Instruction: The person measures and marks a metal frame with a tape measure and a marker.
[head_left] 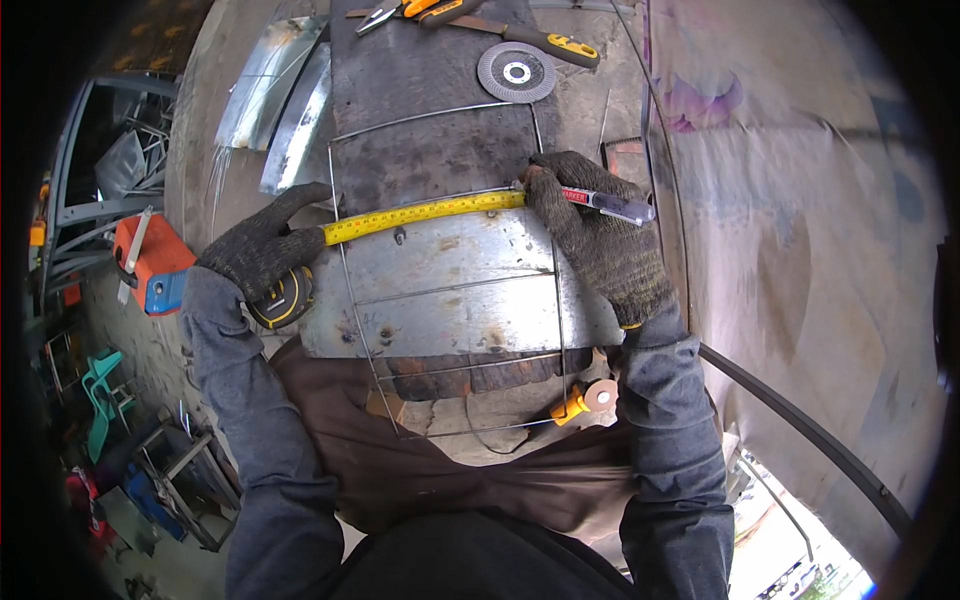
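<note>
My left hand [262,240], in a dark knit glove, is closed on the tape measure [283,300], whose black and yellow case sticks out below the palm. Its yellow blade [425,215] stretches across a thin wire frame [350,275], along one of the crossbars. At the blade's far end is my right hand [600,225], also gloved, with fingers closed on a marker [608,204] that points left toward the frame's right side rod. Under the frame lies a bare sheet metal plate [450,310] with a few dark spots.
A dark bench board [420,75] carries a flap disc [516,72], pliers [378,15] and a yellow-handled tool [560,45]. An angle grinder [575,405] lies low near my knees. At left stand an orange and blue box [155,262] and metal strips [270,85].
</note>
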### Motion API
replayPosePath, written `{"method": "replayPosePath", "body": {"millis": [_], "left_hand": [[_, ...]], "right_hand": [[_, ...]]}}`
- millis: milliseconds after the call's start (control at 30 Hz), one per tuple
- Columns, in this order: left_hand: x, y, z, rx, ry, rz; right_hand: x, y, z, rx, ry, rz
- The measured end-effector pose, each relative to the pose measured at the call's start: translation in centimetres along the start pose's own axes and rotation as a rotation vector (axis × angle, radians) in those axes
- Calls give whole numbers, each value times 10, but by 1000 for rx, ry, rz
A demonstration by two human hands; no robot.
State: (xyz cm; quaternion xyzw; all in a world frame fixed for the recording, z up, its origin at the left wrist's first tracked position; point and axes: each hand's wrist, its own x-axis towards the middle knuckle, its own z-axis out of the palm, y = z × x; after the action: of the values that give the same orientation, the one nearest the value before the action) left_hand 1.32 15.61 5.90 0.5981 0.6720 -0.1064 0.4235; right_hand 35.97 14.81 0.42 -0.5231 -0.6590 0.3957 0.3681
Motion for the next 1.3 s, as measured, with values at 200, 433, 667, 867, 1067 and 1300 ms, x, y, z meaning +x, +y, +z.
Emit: {"method": "replayPosePath", "body": {"millis": [200, 433, 667, 867, 1067, 1300], "left_hand": [[-2, 4, 0, -26, 3, 3], [3, -8, 2, -17, 18, 31], [5, -12, 3, 22, 17, 53], [0, -3, -1, -7, -21, 3], [3, -8, 0, -52, -35, 37], [2, -3, 0, -39, -28, 7]], "right_hand": [[1, -3, 1, -34, -8, -32], [3, -4, 3, -40, -77, 41], [2, 0, 8, 11, -75, 42], [3, 3, 9, 1, -69, 13], [3, -1, 9, 2, -75, 31], [3, -1, 7, -101, -99, -3]]}}
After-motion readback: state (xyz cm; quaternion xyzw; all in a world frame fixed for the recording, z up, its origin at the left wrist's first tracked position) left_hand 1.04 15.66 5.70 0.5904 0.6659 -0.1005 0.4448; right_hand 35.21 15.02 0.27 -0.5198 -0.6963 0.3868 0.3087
